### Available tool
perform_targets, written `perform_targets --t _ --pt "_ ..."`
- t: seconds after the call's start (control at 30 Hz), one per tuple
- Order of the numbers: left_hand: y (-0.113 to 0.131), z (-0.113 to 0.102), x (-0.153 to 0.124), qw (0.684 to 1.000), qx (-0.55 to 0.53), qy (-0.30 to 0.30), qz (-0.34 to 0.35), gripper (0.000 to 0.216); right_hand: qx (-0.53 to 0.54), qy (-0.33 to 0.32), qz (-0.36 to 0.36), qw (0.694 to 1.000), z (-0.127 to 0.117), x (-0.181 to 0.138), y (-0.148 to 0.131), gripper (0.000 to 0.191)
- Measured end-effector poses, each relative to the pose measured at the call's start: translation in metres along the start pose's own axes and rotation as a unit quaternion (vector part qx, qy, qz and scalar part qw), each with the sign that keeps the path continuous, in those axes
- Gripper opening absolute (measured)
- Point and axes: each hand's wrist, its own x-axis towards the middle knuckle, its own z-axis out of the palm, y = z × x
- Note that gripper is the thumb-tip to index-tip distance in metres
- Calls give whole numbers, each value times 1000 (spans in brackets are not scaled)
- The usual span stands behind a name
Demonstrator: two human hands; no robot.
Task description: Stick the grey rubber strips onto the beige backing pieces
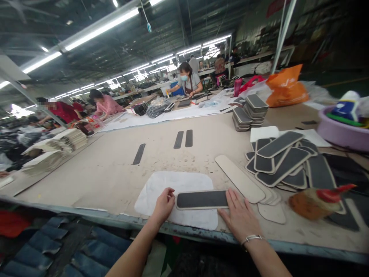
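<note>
A long dark grey panel with a beige border (201,200) lies on a white rounded sheet (178,181) near the table's front edge. At the panel's left end is my left hand (165,206), its fingers curled and drawn together; whatever they may pinch is hidden. My right hand (240,215) lies flat, fingers stretched over the panel's right end. Beyond it, several beige rounded strips (242,179) are fanned out, beside a loose heap of similar dark panels (282,165).
A glue bottle with a red nozzle (315,202) stands right. Three dark strips, including one at left (139,154), lie mid-table. Behind are stacked panels (256,109), a purple basin (343,132) and an orange bag (286,88). A co-worker (188,82) works across the table.
</note>
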Motion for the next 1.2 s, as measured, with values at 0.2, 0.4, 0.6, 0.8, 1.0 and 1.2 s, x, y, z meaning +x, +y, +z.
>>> perform_targets --t 0.2,0.4,0.6,0.8,1.0,1.2 --pt "58 38 -34 973 95 -20 208 45 -18 35 -19 999 8 -2 3 74" --pt "92 70 -42 932 189 -156 268 71 -22 40 -28 999 12 -2 5 76" --pt "44 26 -42 928 267 -170 195 70 -16 36 -24 999 10 -2 5 74" --pt "24 8 -37 943 248 -148 166 53 -9 29 -18 999 8 -1 4 72" --pt "25 7 3 968 207 -97 107 42 3 42 -13 999 1 -2 3 71" --pt "40 -6 29 962 187 -198 33 52 65 90 -5 994 -3 -4 6 64"
